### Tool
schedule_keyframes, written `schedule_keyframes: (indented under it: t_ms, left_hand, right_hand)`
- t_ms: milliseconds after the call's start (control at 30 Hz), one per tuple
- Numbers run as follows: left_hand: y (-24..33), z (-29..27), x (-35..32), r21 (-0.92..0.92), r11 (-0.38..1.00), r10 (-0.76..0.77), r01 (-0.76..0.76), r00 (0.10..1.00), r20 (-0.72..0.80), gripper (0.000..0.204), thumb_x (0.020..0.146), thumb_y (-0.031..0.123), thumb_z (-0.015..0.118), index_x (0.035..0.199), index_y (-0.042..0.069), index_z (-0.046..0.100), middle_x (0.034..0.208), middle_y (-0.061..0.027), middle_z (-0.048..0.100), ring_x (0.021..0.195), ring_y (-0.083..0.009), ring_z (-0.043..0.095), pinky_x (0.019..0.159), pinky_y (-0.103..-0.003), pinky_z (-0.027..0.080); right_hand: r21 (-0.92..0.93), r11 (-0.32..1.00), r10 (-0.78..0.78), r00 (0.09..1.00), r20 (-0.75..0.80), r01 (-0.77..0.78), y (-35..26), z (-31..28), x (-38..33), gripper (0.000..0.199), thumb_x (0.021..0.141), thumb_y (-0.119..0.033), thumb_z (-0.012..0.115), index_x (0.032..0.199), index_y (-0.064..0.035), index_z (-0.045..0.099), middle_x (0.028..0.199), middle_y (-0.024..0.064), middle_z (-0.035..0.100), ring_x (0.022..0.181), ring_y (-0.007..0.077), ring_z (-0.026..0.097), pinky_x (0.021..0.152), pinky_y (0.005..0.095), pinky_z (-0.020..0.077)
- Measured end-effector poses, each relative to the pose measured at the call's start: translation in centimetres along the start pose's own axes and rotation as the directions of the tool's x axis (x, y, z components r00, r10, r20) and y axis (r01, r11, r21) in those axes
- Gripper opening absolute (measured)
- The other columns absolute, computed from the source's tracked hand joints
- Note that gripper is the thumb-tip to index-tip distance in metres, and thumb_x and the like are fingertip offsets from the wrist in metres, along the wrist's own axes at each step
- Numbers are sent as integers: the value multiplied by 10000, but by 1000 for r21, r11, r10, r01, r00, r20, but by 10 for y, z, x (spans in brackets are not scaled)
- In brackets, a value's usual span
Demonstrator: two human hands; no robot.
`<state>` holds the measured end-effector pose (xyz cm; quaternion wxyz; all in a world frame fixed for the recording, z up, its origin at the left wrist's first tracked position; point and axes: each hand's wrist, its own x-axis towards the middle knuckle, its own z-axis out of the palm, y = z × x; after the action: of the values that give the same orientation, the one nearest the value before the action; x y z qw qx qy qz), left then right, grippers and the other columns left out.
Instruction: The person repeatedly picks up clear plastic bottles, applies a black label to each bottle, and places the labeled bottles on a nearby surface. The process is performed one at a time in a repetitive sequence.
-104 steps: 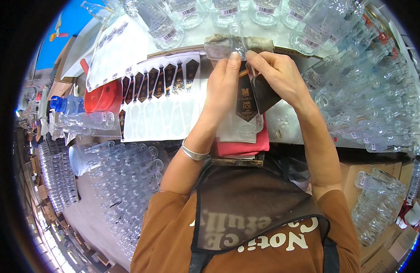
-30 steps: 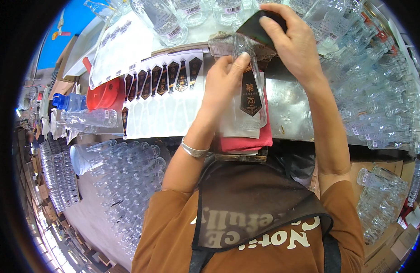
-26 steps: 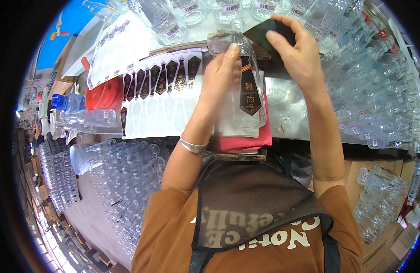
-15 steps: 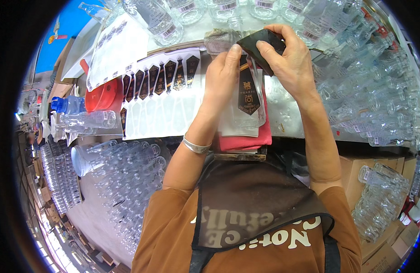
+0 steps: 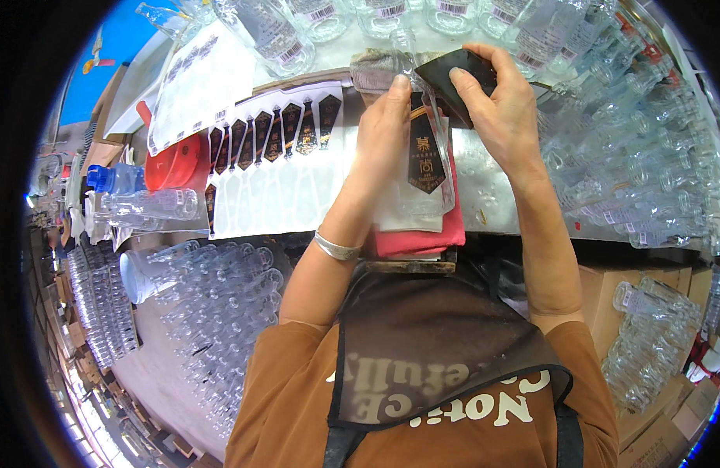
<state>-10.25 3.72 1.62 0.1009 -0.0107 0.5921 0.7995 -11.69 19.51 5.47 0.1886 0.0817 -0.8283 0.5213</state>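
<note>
Bottle [image 5: 427, 148], clear glass with a dark label, lies on the red cloth [image 5: 419, 238] before me; my left hand [image 5: 385, 132] presses it flat, while my right hand [image 5: 496, 105] grips a dark pad [image 5: 452, 78] against its neck.

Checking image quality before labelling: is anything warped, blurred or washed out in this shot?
Head view: fisheye bends the bench edge toward a black rim; glare whitens the bottles at right; both hands, left and right, and the dark label look sharp.
</note>
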Motion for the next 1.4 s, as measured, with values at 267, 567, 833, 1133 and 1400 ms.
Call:
schedule_keyframes:
  t_ms: [267,567,833,1133,1400]
  left_hand:
    - [8,-25,-31,114,992,71,-50,978,-198,711,1017,553,468,1366,-68,470,1279,-204,613,1110,-247,649,924,-372,513]
    - [-9,-38,-107,683,594,352,-425,901,254,1052,731,89,780,1579,-7,164,1549,-216,375,1417,-327,408,1167,-447,332]
    - [-20,-24,-94,692,540,489,-479,848,205,1159,640,126,889,1532,-86,180,1353,-241,539,1153,-385,594,966,-422,491]
    - [-18,-29,-94,666,617,375,-419,901,220,1257,690,59,862,1598,31,-7,1553,-235,377,1330,-321,499,1083,-421,424]
    - [-18,-26,-93,655,603,404,-455,882,241,1163,684,51,855,1579,-9,115,1547,-228,386,1347,-340,493,1093,-406,429]
  right_hand:
    - [-99,769,-588,759,279,632,-43,-9,4,250,813,25,697,1051,-52,690,977,78,694,899,263,649,824,341,531]
    - [-15,907,-340,751,566,421,-36,-22,-16,221,813,-58,708,1030,-24,684,929,141,692,861,308,675,770,378,545]
    - [120,828,-521,672,526,548,-43,-18,-45,217,769,-2,709,981,-42,688,940,133,695,848,318,668,768,385,541]
    - [141,848,-527,779,340,512,-14,-23,-35,251,722,6,739,965,-43,701,1006,102,710,969,262,675,786,342,571]
    - [51,973,-229,956,184,223,1,-30,-5,183,872,-46,706,1042,9,664,989,113,696,862,185,675,785,288,539]
